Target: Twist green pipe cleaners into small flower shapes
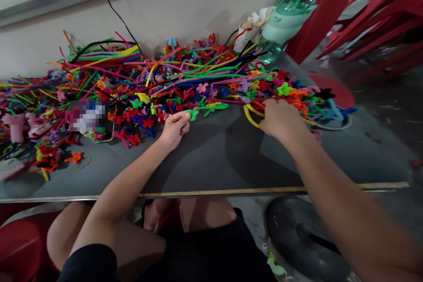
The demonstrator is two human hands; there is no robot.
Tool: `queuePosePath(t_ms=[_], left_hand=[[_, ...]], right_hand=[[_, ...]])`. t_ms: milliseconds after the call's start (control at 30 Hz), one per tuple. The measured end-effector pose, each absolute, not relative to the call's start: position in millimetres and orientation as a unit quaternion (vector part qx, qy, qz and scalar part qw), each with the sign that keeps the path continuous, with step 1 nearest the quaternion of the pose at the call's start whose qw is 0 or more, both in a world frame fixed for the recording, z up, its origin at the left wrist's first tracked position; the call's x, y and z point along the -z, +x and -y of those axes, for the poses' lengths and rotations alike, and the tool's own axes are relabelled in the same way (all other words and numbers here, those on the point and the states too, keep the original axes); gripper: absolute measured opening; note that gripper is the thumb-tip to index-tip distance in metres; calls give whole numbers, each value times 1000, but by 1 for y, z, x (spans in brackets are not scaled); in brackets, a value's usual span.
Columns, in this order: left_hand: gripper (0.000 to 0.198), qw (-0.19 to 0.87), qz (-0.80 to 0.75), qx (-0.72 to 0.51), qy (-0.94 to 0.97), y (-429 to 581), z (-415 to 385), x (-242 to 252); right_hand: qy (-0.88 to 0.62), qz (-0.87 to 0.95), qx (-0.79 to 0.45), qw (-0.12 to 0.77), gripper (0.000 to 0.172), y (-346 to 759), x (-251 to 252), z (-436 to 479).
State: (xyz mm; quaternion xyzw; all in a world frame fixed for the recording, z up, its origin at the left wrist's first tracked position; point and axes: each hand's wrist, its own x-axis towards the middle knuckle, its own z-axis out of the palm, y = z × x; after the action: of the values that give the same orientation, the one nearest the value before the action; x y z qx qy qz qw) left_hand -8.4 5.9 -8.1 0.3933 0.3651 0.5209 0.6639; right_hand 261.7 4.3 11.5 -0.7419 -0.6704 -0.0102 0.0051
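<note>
My left hand (176, 130) is closed in a pinch on a green pipe cleaner (211, 107). Its near end is bent into small loops at my fingertips, and the straight tail points right. Over at the right, my right hand (280, 116) is curled around the handles of a pair of pliers (253, 115) with yellow and red grips. The metal head points left, beside the heap; my palm hides part of the handles. Close by lie a bright green pipe-cleaner flower (284, 89) and orange pipe-cleaner pieces (299, 101).
A long heap of coloured pipe cleaners (115, 75) lines the wall side of the dark table (205, 163). Behind it stand a teal bottle (284, 22) and a paper cup (246, 37) stuffed with tissue. Red chairs (370, 17) are at right; a black lid (304, 238) is below.
</note>
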Motion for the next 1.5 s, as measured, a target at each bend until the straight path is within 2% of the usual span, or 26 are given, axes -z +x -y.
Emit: queuePosePath(t_ms=[67, 167, 333, 400, 500, 567, 633, 733, 800, 1067, 1300, 1500], left_hand=[[26, 659, -372, -528, 385, -8, -6, 8], [26, 657, -377, -534, 377, -8, -7, 9], [25, 661, -367, -537, 374, -8, -9, 10], [26, 662, -372, -536, 370, -8, -10, 10], [27, 660, -382, -533, 367, -8, -10, 10], [28, 664, -379, -533, 362, -8, -10, 9], [28, 670, -376, -531, 357, -8, -9, 8], [25, 672, -384, -522, 359, -8, -9, 8], [24, 672, -383, -518, 365, -8, -9, 8], [32, 674, -360, -506, 399, -9, -9, 10], [29, 678, -359, -492, 412, -8, -7, 8], [25, 669, -375, -499, 403, -8, -9, 9]], right_hand=[[-747, 665, 20, -8, 39, 253, -19, -5], [-739, 670, 64, 24, 37, 244, -31, -1], [-757, 634, 37, 155, 35, 248, -40, 2], [-757, 605, -26, 244, 34, 251, -38, 0], [-672, 623, -205, 343, 51, 248, -31, 1], [-607, 671, -270, 329, 60, 239, -26, 5], [-575, 716, -282, 279, 54, 228, -22, 11], [-553, 771, -237, 210, 49, 213, -17, 18], [-548, 790, -195, 193, 48, 206, -15, 19], [-558, 795, -143, 192, 50, 197, -11, 20], [-572, 792, -38, 209, 54, 194, -10, 28], [-627, 750, -23, 208, 60, 193, -9, 33]])
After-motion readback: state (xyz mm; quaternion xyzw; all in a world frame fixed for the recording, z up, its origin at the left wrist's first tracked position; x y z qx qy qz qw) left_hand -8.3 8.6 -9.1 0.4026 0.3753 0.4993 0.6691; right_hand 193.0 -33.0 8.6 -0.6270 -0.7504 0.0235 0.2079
